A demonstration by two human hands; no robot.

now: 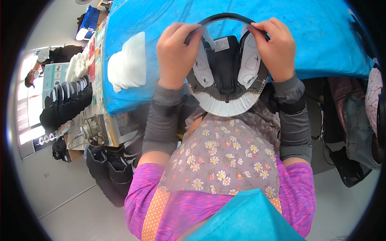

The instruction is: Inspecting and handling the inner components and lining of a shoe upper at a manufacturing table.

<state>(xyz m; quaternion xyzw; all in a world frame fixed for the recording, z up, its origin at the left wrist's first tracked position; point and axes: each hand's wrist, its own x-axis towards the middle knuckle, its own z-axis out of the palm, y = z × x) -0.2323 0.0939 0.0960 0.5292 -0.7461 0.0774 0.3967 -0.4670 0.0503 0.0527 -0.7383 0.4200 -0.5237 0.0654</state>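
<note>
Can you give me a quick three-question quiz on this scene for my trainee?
1. True or false: both hands grip the shoe upper at its black rim.
2. The stack of white pads on the blue table cover lies on which side of the left hand? A) left B) right
3. What pattern shows on the apron below the right hand?

Key: 1 true; 2 A; 3 small flowers.

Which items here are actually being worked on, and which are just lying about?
In hand:
- shoe upper, black and grey with a white edge
- left hand and right hand, gripping its black rim

Lying about:
- white foam pieces on the blue table cover
- row of black shoes
</note>
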